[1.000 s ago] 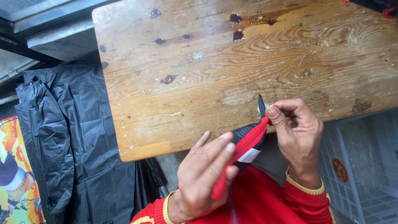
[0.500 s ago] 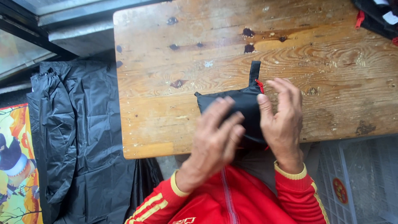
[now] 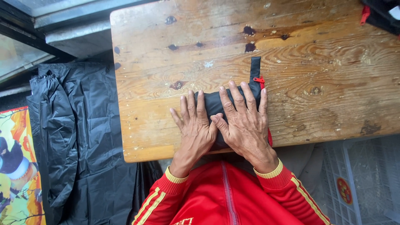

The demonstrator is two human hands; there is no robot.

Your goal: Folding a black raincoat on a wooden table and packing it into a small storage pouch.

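A small black fabric pouch (image 3: 211,101) with a red zipper pull and a black strap lies on the worn wooden table (image 3: 325,83) near its front edge. My left hand (image 3: 192,129) lies flat on the pouch's left part, fingers spread. My right hand (image 3: 246,121) presses flat on its right part, fingers pointing away from me. Both palms cover most of the pouch. Red sleeves with yellow cuffs show at the bottom.
A black plastic sheet (image 3: 75,137) hangs left of the table, beside a colourful printed panel (image 3: 16,166). Another black item with red trim (image 3: 381,14) sits at the table's far right corner. A grey plastic crate (image 3: 358,183) stands below on the right.
The pouch went from held up at the table edge onto the tabletop. Both hands have come down flat on it, pressing it.
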